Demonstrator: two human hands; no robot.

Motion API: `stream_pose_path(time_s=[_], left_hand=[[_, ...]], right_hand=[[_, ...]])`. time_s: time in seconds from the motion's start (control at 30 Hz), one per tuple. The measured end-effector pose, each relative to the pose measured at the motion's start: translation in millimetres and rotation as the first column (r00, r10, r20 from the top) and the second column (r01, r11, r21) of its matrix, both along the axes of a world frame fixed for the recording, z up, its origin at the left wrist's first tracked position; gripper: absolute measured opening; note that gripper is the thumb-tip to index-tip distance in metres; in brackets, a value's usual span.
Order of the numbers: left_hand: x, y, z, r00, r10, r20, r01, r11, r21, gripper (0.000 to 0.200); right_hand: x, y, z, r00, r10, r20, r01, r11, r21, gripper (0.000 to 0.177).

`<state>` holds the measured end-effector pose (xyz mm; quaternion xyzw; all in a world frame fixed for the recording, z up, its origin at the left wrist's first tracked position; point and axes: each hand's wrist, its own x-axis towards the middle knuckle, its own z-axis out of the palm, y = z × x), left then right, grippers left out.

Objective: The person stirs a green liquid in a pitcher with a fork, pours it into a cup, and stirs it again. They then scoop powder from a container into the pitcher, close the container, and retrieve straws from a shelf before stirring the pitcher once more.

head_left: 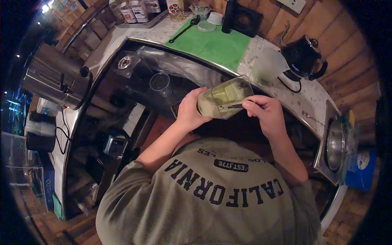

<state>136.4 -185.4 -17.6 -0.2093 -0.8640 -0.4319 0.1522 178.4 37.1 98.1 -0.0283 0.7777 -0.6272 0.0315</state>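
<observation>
My left hand (pixel 191 109) is wrapped round the left end of a clear jar (pixel 223 97) that is tilted over. Pale green, cloudy liquid coats and partly fills the jar. My right hand (pixel 266 113) pinches a thin dark-handled utensil (pixel 236 106) at the jar's right side; its tip overlaps the jar, and I cannot tell its exact kind. Beyond my left hand, an empty clear cup (pixel 160 83) stands on the dark glossy surface (pixel 139 87).
A green mat (pixel 216 47) at the back bears a black scoop (pixel 183 32) and a white tub (pixel 214 18). To the right are a translucent container (pixel 269 64), a black kettle (pixel 302 55) and a metal bowl (pixel 335 145). A steel appliance (pixel 55 77) stands left.
</observation>
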Motion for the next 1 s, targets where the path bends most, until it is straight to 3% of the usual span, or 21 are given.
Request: stream_pose_path(time_s=[0.47, 0.77, 1.0], left_hand=[[5, 2, 4, 0.993, 0.077, 0.089, -0.082, 0.995, 0.062, 0.087], [4, 6, 4, 0.991, 0.081, 0.103, -0.09, 0.992, 0.09, 0.089], [0, 5, -1, 0.992, 0.082, 0.095, -0.091, 0.992, 0.091, 0.09]], right_hand=[[-6, 44, -40, 0.969, -0.23, 0.085, 0.244, 0.941, -0.236, 0.009], [-4, 68, -37, 0.901, -0.374, 0.22, 0.434, 0.761, -0.481, 0.009], [-21, 119, -12, 0.862, -0.494, 0.114, 0.463, 0.676, -0.573, 0.009]])
